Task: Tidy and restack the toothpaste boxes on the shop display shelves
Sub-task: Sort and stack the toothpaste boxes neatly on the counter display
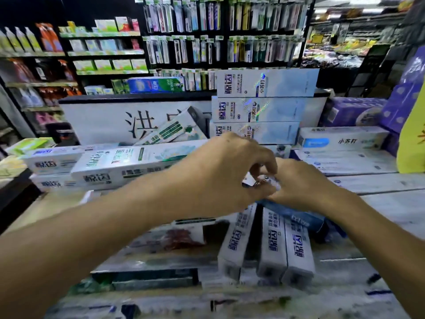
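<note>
- Fingers (264,162) of the left hand (225,166) pinch a small shiny thing (259,180), too blurred to name; the right hand (301,183) touches it, grip unclear.
- Just below, 1 blue box (296,217) and 3 white toothpaste boxes (273,245) lie side by side on the display surface (50,208).
- Behind: 3 stacked boxes (259,109), toothbrush racks (220,31).

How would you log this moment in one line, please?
left hand: pinches shiny box | right hand: meets it, grip unclear | blue box: lies beneath

Black shop shelves (101,54) and a toothbrush rack (225,31) behind
</note>
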A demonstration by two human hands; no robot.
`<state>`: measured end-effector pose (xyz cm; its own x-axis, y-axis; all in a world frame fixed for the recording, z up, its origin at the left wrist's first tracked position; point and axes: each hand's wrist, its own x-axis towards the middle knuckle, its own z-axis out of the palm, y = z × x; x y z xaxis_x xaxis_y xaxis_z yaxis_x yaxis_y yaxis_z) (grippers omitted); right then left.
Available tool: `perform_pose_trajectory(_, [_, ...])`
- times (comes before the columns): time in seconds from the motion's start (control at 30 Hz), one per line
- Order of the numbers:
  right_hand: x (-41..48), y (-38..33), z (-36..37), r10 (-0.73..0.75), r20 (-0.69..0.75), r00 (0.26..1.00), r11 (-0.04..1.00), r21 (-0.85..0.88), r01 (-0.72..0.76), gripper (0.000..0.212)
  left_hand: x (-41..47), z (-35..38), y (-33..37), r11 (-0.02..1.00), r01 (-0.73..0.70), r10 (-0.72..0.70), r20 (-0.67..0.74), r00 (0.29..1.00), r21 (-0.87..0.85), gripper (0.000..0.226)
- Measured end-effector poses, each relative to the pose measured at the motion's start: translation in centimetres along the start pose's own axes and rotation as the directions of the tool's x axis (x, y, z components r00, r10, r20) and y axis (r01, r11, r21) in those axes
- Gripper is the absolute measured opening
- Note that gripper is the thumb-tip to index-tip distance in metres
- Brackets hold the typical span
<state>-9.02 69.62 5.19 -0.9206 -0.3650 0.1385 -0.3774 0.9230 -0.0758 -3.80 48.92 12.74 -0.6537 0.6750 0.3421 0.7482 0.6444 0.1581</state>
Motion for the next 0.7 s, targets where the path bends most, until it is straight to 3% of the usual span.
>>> perform_pose_trajectory(0.17, [-1.3, 0.9, 0.2, -0.001, 0.127, 0.992, 0.991, -0.129, 0.017, 0.062, -3.2, 4.8, 4.3, 0.992, -0.003, 0.006, 0.023, 1.0, -0.128, 0.026])
perform_pose_trajectory(0.43, [-2.2, 1.7, 1.0, -0.016, 0.086, 0.996, 0.993, -0.113, 0.026, 0.077, -5.5, 12.3, 5.8, 0.935, 0.341, -0.34, 0.025, 0.94, -0.094, 0.042])
perform_pose_trajectory(0.57, [-2.7, 1.3, 1.1, 0.024, -0.022, 0.999, 1.0, -0.008, -0.024, 0.078, -5.7, 14.2, 5.5, 0.857, 0.485, -0.498, -0.039, 0.866, -0.176, 0.049])
perform_pose_trajectory(0.7, [-3.9, 1.6, 1.6, 0.088, -0.132, 0.987, 0.993, 0.095, -0.075, 0.074, -6.5, 15.6, 5.2, 0.824, 0.537, -0.56, -0.117, 0.82, -0.18, 0.049])
